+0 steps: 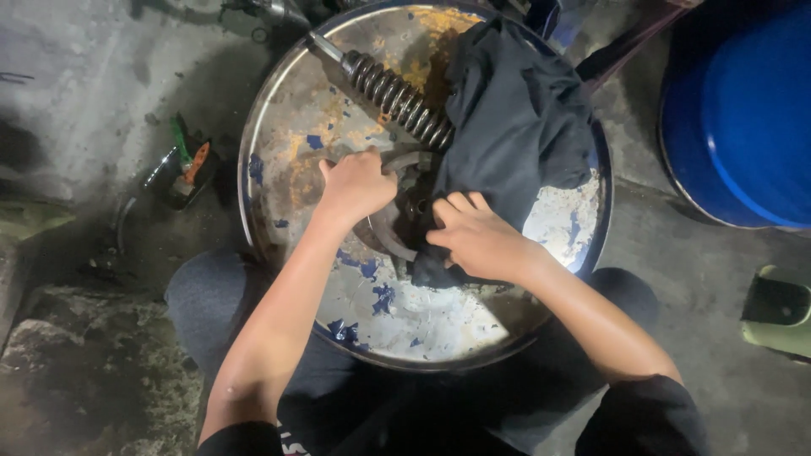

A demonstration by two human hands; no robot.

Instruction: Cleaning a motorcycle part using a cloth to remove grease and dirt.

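My left hand (355, 184) grips a curved metal part (390, 235) lying on top of a round worn metal drum lid (296, 127). My right hand (480, 238) presses a dark cloth (515, 118) against the same part, fingers bent into the fabric. A coil-spring shock absorber (397, 97) lies diagonally across the lid, its lower end hidden under the cloth. The lid has rust patches and flakes of blue paint.
A blue drum (743, 110) stands at the upper right. A small tool with a green and orange handle (187, 160) lies on the concrete floor at the left. A green sandal (777, 311) sits at the right edge. My knees flank the lid.
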